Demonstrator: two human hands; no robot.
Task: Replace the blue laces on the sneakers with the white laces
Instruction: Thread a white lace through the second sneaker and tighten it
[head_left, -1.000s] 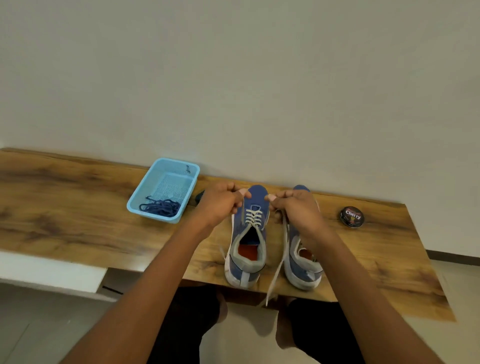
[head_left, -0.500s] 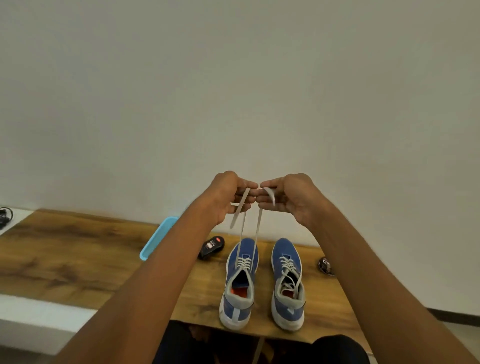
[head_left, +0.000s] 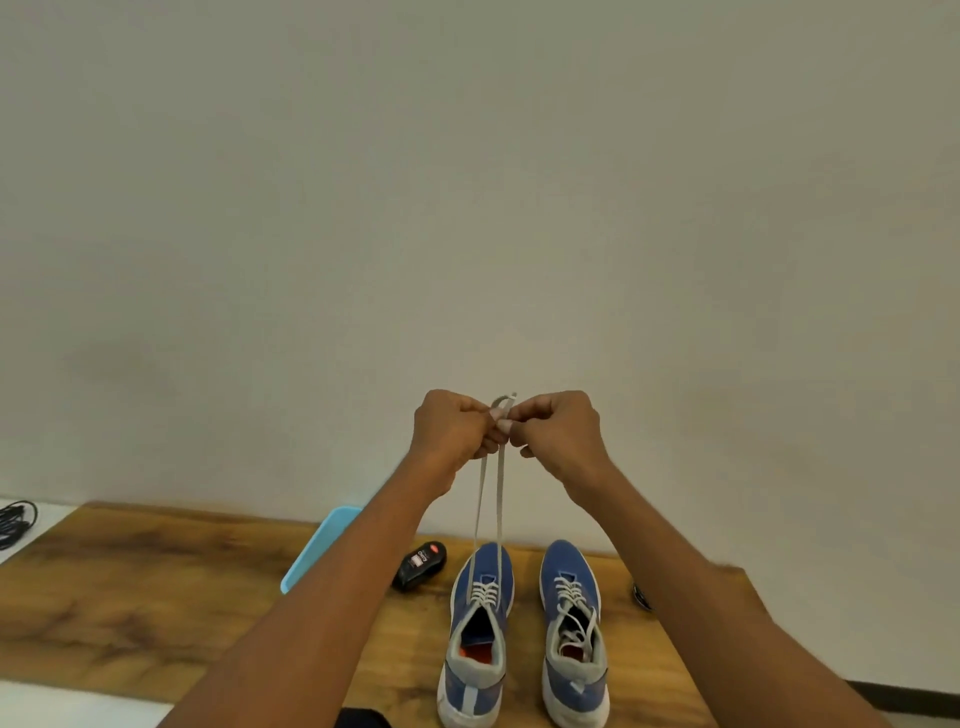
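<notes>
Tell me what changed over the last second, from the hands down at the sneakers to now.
Both hands rose from the sneakers' toes to well above the table. The left hand and right hand now pinch the two ends of the white lace together, drawn up taut from the left sneaker. Unchanged: both sneakers stand side by side, the right sneaker laced and loose, the blue tray in place.
</notes>
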